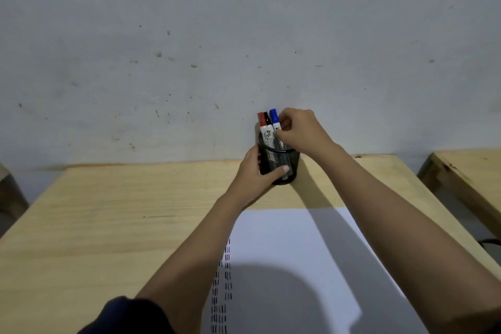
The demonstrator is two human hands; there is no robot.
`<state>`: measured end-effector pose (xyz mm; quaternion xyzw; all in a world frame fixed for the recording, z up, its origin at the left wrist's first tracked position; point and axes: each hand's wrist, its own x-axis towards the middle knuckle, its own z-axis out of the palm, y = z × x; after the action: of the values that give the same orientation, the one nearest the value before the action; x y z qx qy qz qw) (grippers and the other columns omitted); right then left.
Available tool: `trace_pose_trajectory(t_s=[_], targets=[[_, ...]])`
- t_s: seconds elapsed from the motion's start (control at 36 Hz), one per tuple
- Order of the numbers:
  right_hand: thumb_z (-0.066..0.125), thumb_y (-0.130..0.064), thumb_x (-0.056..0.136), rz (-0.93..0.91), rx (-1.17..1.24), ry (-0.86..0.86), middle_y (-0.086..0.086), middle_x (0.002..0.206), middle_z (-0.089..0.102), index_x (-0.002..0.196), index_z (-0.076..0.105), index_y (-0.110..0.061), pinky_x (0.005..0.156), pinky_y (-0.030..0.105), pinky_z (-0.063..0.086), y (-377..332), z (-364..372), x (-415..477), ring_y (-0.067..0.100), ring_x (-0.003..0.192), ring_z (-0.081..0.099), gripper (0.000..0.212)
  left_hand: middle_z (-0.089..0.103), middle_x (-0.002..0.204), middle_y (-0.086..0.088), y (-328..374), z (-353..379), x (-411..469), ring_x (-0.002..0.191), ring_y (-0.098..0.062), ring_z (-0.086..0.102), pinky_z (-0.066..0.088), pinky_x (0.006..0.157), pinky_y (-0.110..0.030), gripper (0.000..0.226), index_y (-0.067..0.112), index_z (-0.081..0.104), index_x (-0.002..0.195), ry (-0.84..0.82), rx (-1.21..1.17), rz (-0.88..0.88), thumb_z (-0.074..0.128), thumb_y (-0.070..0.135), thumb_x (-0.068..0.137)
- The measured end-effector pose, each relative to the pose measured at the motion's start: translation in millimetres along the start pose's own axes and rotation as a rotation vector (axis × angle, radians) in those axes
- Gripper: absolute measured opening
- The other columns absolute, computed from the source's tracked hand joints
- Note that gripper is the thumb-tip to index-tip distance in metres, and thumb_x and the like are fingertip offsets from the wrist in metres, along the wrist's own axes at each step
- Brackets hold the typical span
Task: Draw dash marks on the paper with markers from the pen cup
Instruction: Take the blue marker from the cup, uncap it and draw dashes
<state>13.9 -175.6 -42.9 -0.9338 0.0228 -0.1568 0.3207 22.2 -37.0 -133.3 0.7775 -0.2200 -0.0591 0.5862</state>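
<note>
Three markers stand upright in a black mesh pen cup at the far edge of the wooden worktop, close to the grey wall: a red-capped marker on the left, a black-capped marker just beside it, and a blue-capped marker on the right. The left hand wraps the cup's left side, thumb pressed across the mesh front, its grip grasping the cup. The right hand reaches in from the right above the rim, its grip pinched on the barrel of the blue-capped marker, which sits in the cup with its cap well above the rim. Nearer the person, a white sheet of paper lies flat on the worktop under both forearms, well apart from the cup. Columns of short dash marks, dark with some reddish ones, run along the paper's left edge. A dark sleeve covers the left upper arm. A second wooden table stands at the right.
</note>
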Motion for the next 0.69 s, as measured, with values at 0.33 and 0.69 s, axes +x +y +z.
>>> trace_pose_trajectory(t_s=[0.33,0.69], targets=[[0.071,-0.012,0.076,0.025,0.079,0.061,0.004,0.081,0.061,0.093,0.066,-0.008,0.059,0.016,0.040,-1,-2,-4,0.016,0.076,0.056,0.018,0.061,0.121,-0.001,4,-4,1,0.110,-0.016,0.061,0.053,0.093,-0.036,0.066,0.022,0.050,0.121,-0.017,-0.035,-0.017,0.081,0.039,0.065],[0.067,-0.012,0.081,0.005,0.322,0.321,0.004,0.086,0.063,0.096,0.066,-0.006,0.062,0.000,0.041,-22,-38,-30,0.013,0.079,0.056,0.016,0.062,0.093,0.004,21,-8,-10,0.081,-0.006,0.061,0.050,0.071,-0.013,0.032,0.012,0.058,0.100,0.070,0.092,-0.062,0.077,0.018,0.074]])
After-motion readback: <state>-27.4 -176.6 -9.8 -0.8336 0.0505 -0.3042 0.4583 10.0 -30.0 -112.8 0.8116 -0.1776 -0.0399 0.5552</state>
